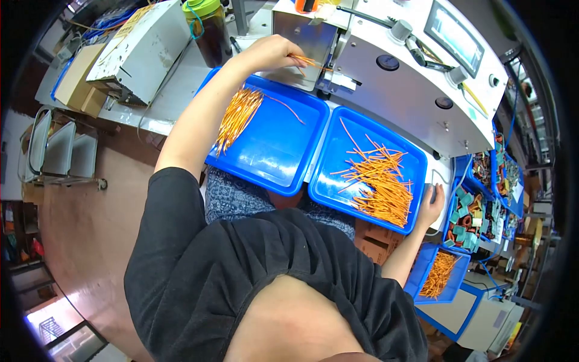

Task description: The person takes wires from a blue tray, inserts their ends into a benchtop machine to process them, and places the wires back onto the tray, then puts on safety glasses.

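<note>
My left hand [274,53] is closed in a pinch on a few short orange wires [309,61]. Their ends point right, toward the small opening at the front of a white bench machine [386,84]. Below that hand, a blue tray [271,151] holds a neat bundle of orange wires [240,117] with pale tips. A second blue tray [332,181] beside it contains a looser heap of orange wires [383,184]. Past its right edge, my right hand [431,206] is curled on a dark grey, mouse-like object [429,193], partly hidden by the fingers.
A bottle with a green lid [208,36] stands behind the left tray, near a white metal box [137,54]. On the right are bins of coils and green parts [467,220] and a smaller blue bin of orange wires [439,274]. A shelved cart [60,151] stands left.
</note>
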Demonstrator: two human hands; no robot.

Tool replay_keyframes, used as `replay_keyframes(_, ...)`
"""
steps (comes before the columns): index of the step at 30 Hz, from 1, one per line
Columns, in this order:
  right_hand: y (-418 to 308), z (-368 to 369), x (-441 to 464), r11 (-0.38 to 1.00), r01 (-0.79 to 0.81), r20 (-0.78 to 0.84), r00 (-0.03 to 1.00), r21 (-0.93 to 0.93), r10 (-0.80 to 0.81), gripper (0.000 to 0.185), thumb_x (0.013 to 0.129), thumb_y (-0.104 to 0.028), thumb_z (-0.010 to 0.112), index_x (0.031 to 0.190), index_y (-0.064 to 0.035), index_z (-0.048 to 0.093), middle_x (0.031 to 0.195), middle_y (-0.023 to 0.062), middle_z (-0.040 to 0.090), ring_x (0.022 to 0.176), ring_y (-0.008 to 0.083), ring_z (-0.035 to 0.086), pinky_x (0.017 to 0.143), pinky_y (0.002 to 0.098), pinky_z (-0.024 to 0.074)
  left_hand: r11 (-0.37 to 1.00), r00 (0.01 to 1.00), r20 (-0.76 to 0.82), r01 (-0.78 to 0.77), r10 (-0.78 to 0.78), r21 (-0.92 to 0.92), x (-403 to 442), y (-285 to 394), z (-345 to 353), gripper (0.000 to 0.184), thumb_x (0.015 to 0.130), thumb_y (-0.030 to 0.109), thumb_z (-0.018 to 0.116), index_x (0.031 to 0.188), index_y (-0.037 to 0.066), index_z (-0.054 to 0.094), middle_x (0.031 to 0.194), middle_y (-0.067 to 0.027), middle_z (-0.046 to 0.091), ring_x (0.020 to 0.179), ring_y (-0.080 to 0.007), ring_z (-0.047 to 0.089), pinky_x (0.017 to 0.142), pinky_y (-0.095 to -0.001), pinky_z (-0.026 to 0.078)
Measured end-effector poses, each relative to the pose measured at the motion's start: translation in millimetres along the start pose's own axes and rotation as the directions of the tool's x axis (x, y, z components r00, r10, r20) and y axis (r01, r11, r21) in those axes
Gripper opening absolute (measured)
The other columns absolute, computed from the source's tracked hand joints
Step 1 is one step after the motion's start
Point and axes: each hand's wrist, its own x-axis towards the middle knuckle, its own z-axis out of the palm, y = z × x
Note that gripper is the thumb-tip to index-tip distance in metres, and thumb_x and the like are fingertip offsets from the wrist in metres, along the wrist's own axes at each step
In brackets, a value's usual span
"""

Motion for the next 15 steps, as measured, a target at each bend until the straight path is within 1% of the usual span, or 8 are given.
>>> replay_keyframes(3, -4, -1, 0, 1.000, -0.001, -0.007, 1.000, -0.003, 0.001, 0.032, 0.091, -0.024, 0.060, 0.113, -0.0012, 0.064, 0.123, 0.0181, 0.059, 0.115, 0.0324, 0.054, 0.100, 0.0386, 0.0398, 1.000, 1.000, -0.006, -0.022, 0.022, 0.004, 1, -1, -1, 0.021, 0.082, 0.026, 0.068, 0.096, 0.010, 0.071, 0.084, -0.0122, 0.068, 0.076, -0.0312, 0.064, 0.066, -0.0369, 0.049)
replay_keyframes(9, 1, 1, 1, 1.000, 0.006, -0.002, 1.000, 0.005, -0.006, 0.031, 0.090, -0.023, 0.061, 0.112, -0.0007, 0.064, 0.122, 0.0181, 0.059, 0.115, 0.0323, 0.055, 0.099, 0.0385, 0.0404, 0.998, 0.999, -0.035, 0.024, -0.022, 0.050, 1, 2, 1, 0.021, 0.083, 0.027, 0.068, 0.096, 0.011, 0.071, 0.084, -0.0120, 0.068, 0.076, -0.0309, 0.064, 0.067, -0.0368, 0.050)
replay_keyframes(11, 4, 0, 3, 1.000, 0.011, 0.044, 0.999, -0.008, -0.011, 0.031, 0.090, -0.023, 0.061, 0.111, -0.0004, 0.064, 0.122, 0.0182, 0.060, 0.114, 0.0322, 0.055, 0.099, 0.0385, 0.0406, 0.998, 0.998, -0.048, 0.038, -0.036, 0.046, 0, 3, 3, 0.021, 0.083, 0.027, 0.067, 0.096, 0.011, 0.071, 0.084, -0.0120, 0.068, 0.076, -0.0310, 0.064, 0.067, -0.0369, 0.050)
replay_keyframes(12, 4, -1, 3, 1.000, 0.013, 0.065, 0.998, -0.017, -0.011, 0.031, 0.090, -0.023, 0.061, 0.111, -0.0003, 0.064, 0.121, 0.0182, 0.060, 0.114, 0.0322, 0.055, 0.099, 0.0384, 0.0407, 0.999, 0.998, -0.053, 0.027, -0.025, 0.046, 1, 0, 5, 0.021, 0.084, 0.027, 0.066, 0.098, 0.012, 0.071, 0.084, -0.0117, 0.068, 0.076, -0.0311, 0.064, 0.067, -0.0368, 0.050)
replay_keyframes(15, 2, -2, 2, 0.999, 0.014, 0.063, 0.998, -0.030, -0.012, 0.031, 0.090, -0.023, 0.061, 0.111, 0.0001, 0.064, 0.121, 0.0183, 0.060, 0.114, 0.0322, 0.055, 0.098, 0.0383, 0.0410, 0.999, 0.997, -0.080, 0.007, -0.003, 0.044, 4, -5, 11, 0.023, 0.086, 0.028, 0.064, 0.102, 0.013, 0.069, 0.086, -0.0116, 0.069, 0.077, -0.0315, 0.065, 0.068, -0.0364, 0.050)
